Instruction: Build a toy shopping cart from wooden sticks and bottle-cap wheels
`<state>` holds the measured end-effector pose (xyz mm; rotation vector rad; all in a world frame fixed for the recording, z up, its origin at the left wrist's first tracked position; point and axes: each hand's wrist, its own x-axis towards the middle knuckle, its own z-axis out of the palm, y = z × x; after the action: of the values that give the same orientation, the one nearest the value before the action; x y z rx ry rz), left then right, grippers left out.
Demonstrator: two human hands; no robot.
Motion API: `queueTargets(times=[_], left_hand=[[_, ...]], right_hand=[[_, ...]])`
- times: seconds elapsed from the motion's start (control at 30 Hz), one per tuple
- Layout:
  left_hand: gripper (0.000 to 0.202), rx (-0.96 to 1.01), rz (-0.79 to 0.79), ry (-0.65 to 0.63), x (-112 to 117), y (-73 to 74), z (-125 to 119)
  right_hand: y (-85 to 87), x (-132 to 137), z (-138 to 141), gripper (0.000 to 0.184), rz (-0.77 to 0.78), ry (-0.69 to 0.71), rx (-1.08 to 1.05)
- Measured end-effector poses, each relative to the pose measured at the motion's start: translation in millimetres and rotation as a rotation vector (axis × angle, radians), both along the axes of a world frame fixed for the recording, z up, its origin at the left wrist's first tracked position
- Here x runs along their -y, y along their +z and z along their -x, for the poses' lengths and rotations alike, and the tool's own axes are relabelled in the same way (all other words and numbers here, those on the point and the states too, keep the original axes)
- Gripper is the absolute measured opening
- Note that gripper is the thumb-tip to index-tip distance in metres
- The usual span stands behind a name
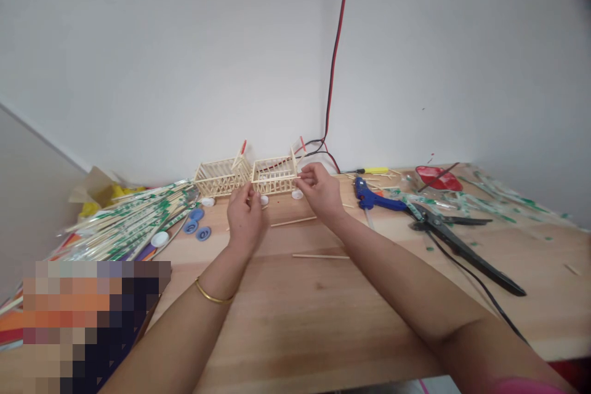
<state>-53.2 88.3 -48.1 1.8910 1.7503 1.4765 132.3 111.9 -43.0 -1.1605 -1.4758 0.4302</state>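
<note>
Two small open crates built of thin wooden sticks (pixel 252 176) stand side by side at the far edge of the wooden table (pixel 323 301), resting on white bottle caps. My left hand (pixel 246 215) is at the front of the crates, fingers curled and pinched near a white cap (pixel 265 200). My right hand (pixel 318 189) pinches the right end of the right crate at its top rail. A gold bangle (pixel 212 295) circles my left wrist. Two loose sticks (pixel 318 256) lie on the table between my arms.
A heap of wrapped chopsticks (pixel 124 221) lies at the left with blue and white caps (pixel 196 225). A blue glue gun (pixel 372 197), black cutters (pixel 457 240), a red dish (pixel 438 178) and torn wrappers are at the right. Red and black wires (pixel 335 55) hang down the wall.
</note>
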Motion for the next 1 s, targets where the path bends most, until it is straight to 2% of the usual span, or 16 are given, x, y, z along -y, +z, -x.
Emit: queueTargets(times=[1.0], left_hand=[[0.03,-0.064,-0.036,-0.023,-1.9,-2.4,3.5]], right_hand=[[2.2,1.2,-2.6,0.018,0.005,-0.01,0.055]])
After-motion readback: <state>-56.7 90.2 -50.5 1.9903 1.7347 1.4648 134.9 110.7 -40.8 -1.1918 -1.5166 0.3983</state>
